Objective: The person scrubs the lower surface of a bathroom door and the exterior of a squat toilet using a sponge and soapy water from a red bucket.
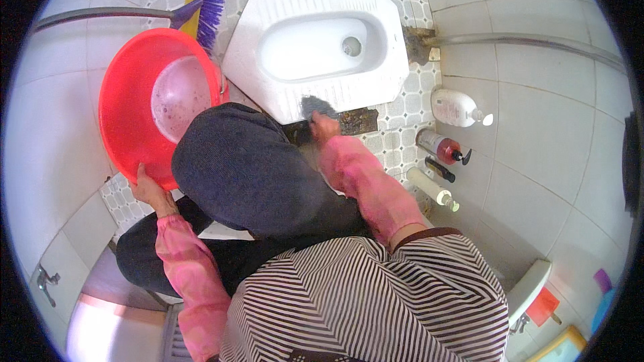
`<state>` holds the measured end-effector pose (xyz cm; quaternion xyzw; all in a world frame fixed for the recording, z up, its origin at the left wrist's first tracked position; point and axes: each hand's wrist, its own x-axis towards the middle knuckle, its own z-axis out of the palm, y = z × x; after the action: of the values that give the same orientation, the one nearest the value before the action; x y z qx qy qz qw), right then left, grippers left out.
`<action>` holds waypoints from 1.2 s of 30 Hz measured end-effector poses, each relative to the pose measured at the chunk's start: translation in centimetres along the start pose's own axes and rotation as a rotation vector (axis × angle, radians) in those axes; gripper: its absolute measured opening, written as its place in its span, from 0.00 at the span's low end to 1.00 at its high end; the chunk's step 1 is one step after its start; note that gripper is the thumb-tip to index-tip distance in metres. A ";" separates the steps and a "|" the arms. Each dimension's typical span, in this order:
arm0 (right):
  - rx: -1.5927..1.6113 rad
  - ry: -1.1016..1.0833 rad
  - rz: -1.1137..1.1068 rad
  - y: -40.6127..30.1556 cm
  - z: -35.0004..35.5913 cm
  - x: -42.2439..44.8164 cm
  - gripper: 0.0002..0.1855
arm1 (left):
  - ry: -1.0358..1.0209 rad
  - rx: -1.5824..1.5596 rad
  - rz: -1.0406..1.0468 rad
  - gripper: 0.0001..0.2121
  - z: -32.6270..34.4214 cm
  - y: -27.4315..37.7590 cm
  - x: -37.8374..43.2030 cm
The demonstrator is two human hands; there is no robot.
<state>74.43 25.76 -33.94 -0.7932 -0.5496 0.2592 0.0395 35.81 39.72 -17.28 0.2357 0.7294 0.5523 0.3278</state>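
Note:
My right hand (324,126) grips a dark grey scouring pad or cloth (316,106), which rests on the ribbed near edge of a white ceramic squat toilet (322,80). My left hand (150,190) holds the rim of a red plastic bucket (121,110) at its near side, with the thumb or a finger over the edge. Foamy water (178,95) lies in the bottom of the tilted-looking bucket. Pink sleeve covers are on both forearms. Dark, broken floor (359,121) shows beside the toilet's near edge, close to my right hand.
A broom (193,12) with purple bristles lies behind the bucket. Several bottles, among them a white one (453,108) and a pump bottle (443,147), stand along the right wall. A pipe (523,39) runs at the upper right. My knee is between my hands.

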 end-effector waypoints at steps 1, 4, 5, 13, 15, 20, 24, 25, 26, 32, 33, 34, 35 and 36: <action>0.042 0.061 0.001 -0.3 0.7 -0.1 0.10 | -0.005 0.003 -0.002 0.15 0.2 0.1 -0.2; -0.021 0.024 0.075 2.6 -0.8 1.6 0.10 | 0.046 0.069 0.014 0.14 -0.5 0.1 0.0; -0.077 0.019 0.218 2.8 -2.3 2.7 0.11 | 0.064 0.087 0.022 0.14 -1.3 0.2 0.5; -0.167 0.161 0.306 10.2 -9.2 10.2 0.12 | 0.081 0.135 0.010 0.13 0.0 0.0 0.4; -0.200 0.143 0.336 9.0 -8.7 8.9 0.13 | 0.041 0.068 0.009 0.13 0.3 -0.2 0.4; -0.060 0.220 0.182 6.8 -3.4 0.8 0.19 | 0.054 0.132 -0.016 0.14 0.6 1.3 -0.8; -0.072 0.273 0.222 6.4 -4.7 3.8 0.14 | 0.106 0.253 0.022 0.14 0.0 1.5 -0.6; -0.093 0.293 0.241 6.5 -5.4 5.0 0.12 | 0.105 0.254 0.021 0.14 0.0 1.4 -0.6; -0.093 0.284 0.223 6.4 -6.0 5.8 0.11 | 0.100 0.240 0.028 0.13 -0.1 1.3 -0.6; -0.101 0.244 0.216 7.6 -6.1 6.4 0.13 | 0.029 -0.010 -0.004 0.14 -0.3 -0.7 0.8; -0.096 0.242 0.215 7.2 -5.8 5.8 0.13 | 0.031 -0.015 0.013 0.14 -0.5 -0.7 0.9; -0.081 0.184 0.227 6.8 -5.4 4.9 0.13 | 0.033 -0.012 0.017 0.14 -0.9 -0.5 1.0; -0.066 0.125 0.240 6.4 -5.1 3.6 0.13 | 0.039 0.025 0.001 0.14 -1.3 -0.4 1.1; -0.083 0.231 0.159 8.0 -3.9 1.8 0.14 | 0.026 0.044 -0.027 0.14 -0.3 -0.6 0.9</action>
<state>83.45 25.08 -33.96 -0.8598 -0.4870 0.1454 0.0490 35.00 40.01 -17.97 0.2257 0.7485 0.5347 0.3208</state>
